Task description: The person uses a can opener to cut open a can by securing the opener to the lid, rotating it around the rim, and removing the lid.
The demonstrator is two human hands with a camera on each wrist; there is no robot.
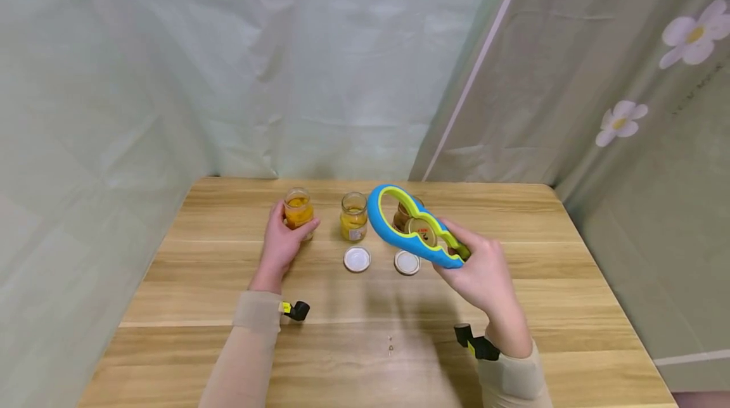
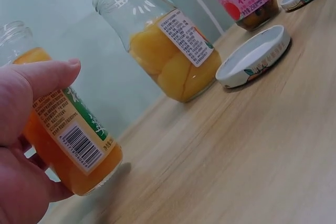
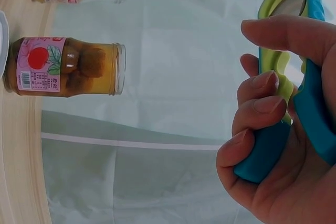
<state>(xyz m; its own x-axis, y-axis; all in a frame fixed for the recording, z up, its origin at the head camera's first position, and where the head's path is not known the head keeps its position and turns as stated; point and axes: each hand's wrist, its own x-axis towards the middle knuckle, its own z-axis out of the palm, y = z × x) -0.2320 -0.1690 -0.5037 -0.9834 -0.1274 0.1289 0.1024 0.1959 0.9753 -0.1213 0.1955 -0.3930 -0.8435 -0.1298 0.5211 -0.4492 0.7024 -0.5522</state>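
Note:
My left hand [image 1: 283,240] grips a glass jar of orange fruit [image 1: 299,210], thumb across its front; its barcode label [image 2: 79,148] faces the left wrist camera. The jar's glass mouth shows without a lid. My right hand [image 1: 478,265] holds a blue and green jar opener [image 1: 393,236] above the table, fingers curled round its handles. A gold lid [image 1: 423,232] with red print sits within the opener's loops; its metal edge [image 3: 291,4] shows in the right wrist view. Behind the opener, partly hidden, stands a lidless jar of brown fruit [image 3: 84,66] with a pink label.
Between the hands stands an uncovered jar of yellow fruit [image 1: 353,221]. Two lids, a left one [image 1: 357,259] and a right one [image 1: 407,262], lie white side up in front of the jars. Small bits [image 1: 390,348] lie on the wooden table [image 1: 342,363]. A curtain [image 1: 342,78] hangs behind.

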